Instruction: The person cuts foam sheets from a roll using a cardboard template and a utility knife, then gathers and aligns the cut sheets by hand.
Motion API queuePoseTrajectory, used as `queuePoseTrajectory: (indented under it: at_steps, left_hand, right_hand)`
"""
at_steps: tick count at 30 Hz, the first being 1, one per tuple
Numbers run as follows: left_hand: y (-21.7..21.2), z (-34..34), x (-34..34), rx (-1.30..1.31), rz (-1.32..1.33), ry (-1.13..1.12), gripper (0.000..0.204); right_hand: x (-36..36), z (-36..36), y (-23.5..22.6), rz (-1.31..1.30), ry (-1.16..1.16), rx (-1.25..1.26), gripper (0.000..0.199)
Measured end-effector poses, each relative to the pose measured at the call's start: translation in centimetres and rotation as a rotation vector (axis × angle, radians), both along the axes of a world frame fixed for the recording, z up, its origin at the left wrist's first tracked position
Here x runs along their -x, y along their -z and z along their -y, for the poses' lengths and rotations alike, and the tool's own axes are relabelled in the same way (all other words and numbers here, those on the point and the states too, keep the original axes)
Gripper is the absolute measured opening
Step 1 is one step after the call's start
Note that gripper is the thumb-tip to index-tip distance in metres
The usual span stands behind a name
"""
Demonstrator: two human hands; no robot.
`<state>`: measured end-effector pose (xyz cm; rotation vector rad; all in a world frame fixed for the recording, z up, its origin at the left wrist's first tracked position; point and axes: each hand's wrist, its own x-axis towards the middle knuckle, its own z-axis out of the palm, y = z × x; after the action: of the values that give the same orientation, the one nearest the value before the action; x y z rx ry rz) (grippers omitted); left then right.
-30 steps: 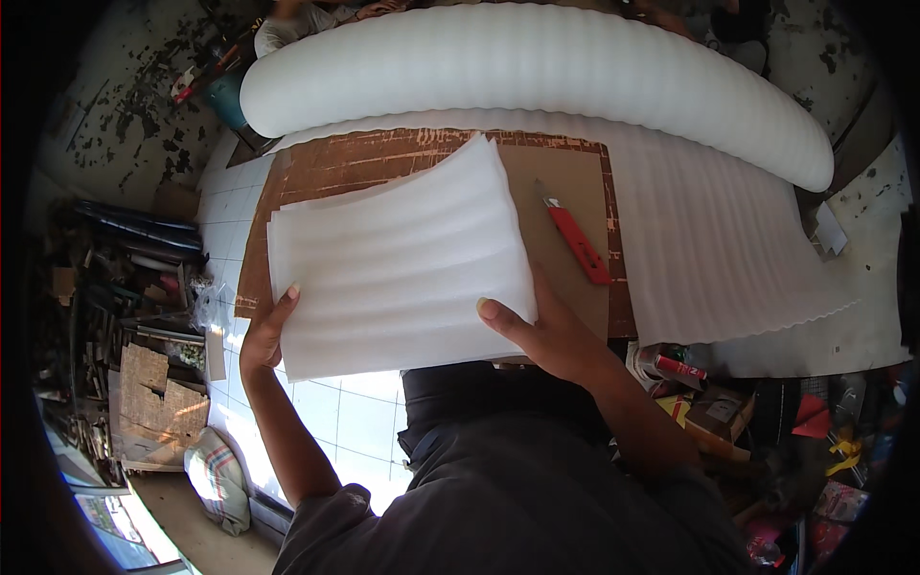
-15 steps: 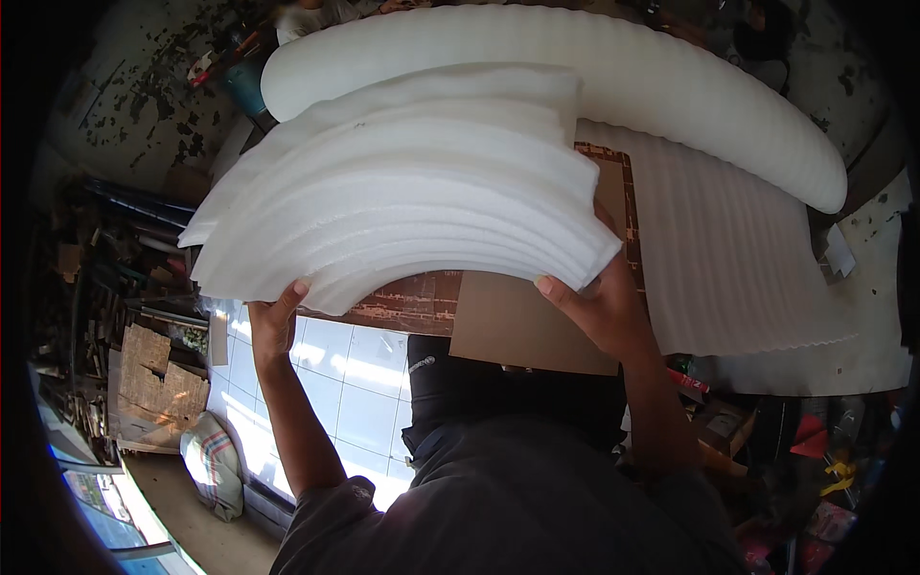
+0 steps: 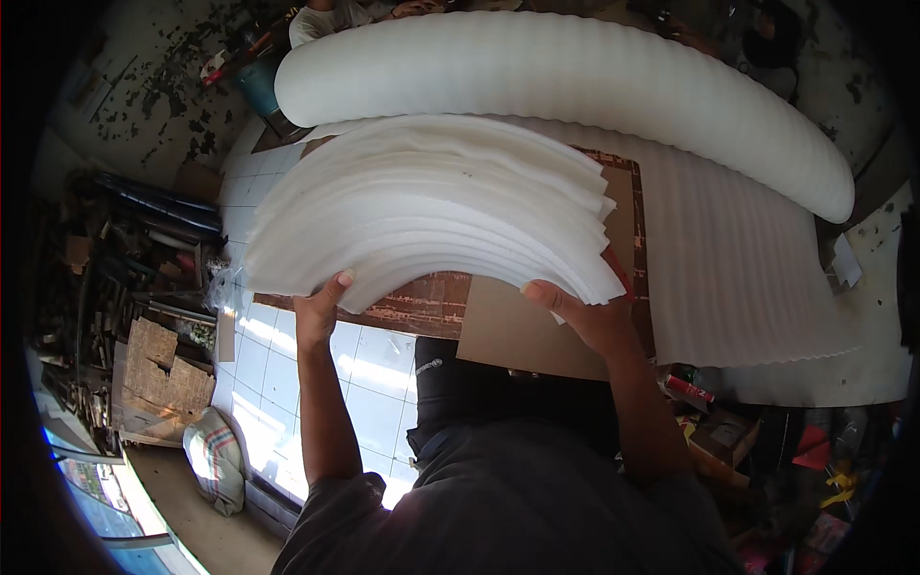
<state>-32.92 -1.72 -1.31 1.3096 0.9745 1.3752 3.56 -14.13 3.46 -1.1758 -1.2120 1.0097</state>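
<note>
A thick stack of white foam sheets (image 3: 422,192) bends in an arch above the worn brown table (image 3: 422,305). My left hand (image 3: 322,299) grips its left end, thumb on top and fingers hidden underneath. At the other end my right hand (image 3: 585,311) is closed on the stack's lower right edge, thumb over the near side and the other fingers mostly hidden. A brown cardboard sheet (image 3: 532,331) lies on the table below the right part of the stack.
Behind the stack lies a large white foam roll (image 3: 565,72), its loose sheet (image 3: 738,259) spreading to the right. A striped sack (image 3: 213,460) and piled scraps (image 3: 163,383) are on the left. At the far edge another person's sleeve (image 3: 321,21) shows. Boxes (image 3: 724,436) and clutter fill the lower right.
The stack has come down lower, and its sheets lie closer together in a tighter arch. My left hand has moved right, toward the right hand. Both hands keep their hold.
</note>
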Motion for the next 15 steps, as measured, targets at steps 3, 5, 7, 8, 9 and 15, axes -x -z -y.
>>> queuePoseTrajectory:
  at_steps: [3, 5, 7, 8, 9, 15]
  left_hand:
    - [0.3, -0.1, -0.2, 0.090, -0.030, -0.050, 0.098]
    - [1.7, -0.6, 0.4, 0.050, -0.016, -0.080, 0.098]
    - [2.6, -1.2, 1.3, 0.008, 0.000, -0.118, 0.098]
    - [2.7, -1.3, 1.9, -0.097, 0.067, -0.062, 0.088]
    - [2.9, -1.3, 2.8, -0.203, 0.132, -0.011, 0.079]
    - [3.8, -0.3, 2.7, -0.010, 0.102, 0.062, 0.079]
  right_hand:
    - [0.1, -0.3, 1.3, -0.009, 0.071, -0.112, 0.072]
    - [-0.4, -0.1, 3.4, -0.018, 0.129, -0.203, 0.056]
    - [-1.4, 0.2, 5.1, -0.107, 0.031, -0.212, 0.070]
    - [-1.7, 0.2, 5.1, -0.136, 0.000, -0.216, 0.076]
    - [-1.4, 0.3, 3.9, -0.243, 0.017, -0.183, 0.075]
    - [-0.4, 0.3, 0.9, -0.056, 0.132, -0.036, 0.067]
